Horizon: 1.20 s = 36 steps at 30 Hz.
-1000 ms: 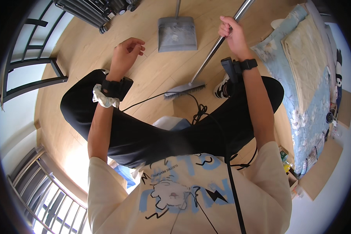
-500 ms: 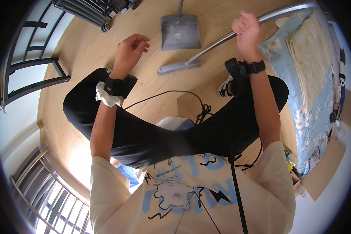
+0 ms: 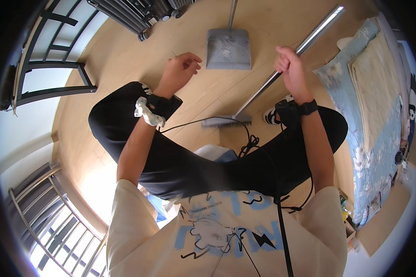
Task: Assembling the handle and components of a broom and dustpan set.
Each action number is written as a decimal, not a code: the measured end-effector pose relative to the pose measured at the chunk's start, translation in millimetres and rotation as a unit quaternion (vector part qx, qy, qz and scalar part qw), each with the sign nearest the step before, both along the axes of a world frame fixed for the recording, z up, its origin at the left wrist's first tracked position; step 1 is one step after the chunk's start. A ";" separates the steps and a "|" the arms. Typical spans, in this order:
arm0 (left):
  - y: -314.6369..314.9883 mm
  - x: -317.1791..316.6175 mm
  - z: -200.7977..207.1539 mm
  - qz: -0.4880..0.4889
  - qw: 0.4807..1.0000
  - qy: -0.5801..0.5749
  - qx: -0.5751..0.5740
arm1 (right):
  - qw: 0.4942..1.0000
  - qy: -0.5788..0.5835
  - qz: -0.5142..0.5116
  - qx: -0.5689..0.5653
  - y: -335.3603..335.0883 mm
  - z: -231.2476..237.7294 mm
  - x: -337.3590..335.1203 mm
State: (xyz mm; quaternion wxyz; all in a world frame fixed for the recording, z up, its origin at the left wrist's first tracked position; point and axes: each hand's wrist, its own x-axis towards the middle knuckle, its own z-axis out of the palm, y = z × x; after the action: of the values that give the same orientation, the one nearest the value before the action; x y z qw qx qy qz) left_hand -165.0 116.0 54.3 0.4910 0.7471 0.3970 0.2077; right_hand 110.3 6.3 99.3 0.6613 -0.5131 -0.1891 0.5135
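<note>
My right hand (image 3: 291, 71) is closed round the shiny metal handle of a broom (image 3: 265, 87). The handle slants from the upper right down to a grey bristled broom head (image 3: 226, 121), low on the wooden floor between my legs. My left hand (image 3: 181, 73) hovers over the floor with loosely curled fingers, a little apart, and nothing visible in them. Just beyond and between the two hands lies a grey dustpan (image 3: 228, 50), its open edge toward me and its handle rising away. Some pale dust shows in the pan.
A black cable (image 3: 208, 119) loops across the floor near the broom head. At the right is a bed with blue floral bedding (image 3: 379, 134). A black metal frame (image 3: 55, 94) stands left, dark suitcases (image 3: 129, 16) at the back. My black-trousered knees flank the work area.
The broom head has come toward me, away from the dustpan, and its handle is steeper. My right hand has drawn nearer. My left hand has shifted right and slightly nearer.
</note>
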 end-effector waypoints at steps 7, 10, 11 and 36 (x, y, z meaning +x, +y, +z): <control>-5.4 10.3 -7.0 -0.024 1.000 -0.007 0.015 | 0.953 0.011 0.299 0.043 3.1 -18.8 -7.4; -4.8 12.5 -2.1 -0.030 1.000 0.004 0.005 | 0.970 0.030 0.232 0.057 10.4 -34.3 -6.7; -3.9 12.5 -0.3 -0.033 0.999 0.009 -0.001 | 0.985 0.013 0.164 0.051 12.4 -38.4 -6.0; -115.6 109.0 -17.2 -0.132 0.952 -0.104 -0.254 | 0.968 -0.070 0.225 0.091 -9.2 14.9 -25.9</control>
State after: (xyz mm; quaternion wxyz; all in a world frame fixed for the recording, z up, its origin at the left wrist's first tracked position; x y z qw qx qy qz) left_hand -56.0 0.4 37.2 0.7262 0.6178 0.2809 0.1095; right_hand 84.4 -2.9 114.2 0.5579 -0.4299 -0.3916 0.5922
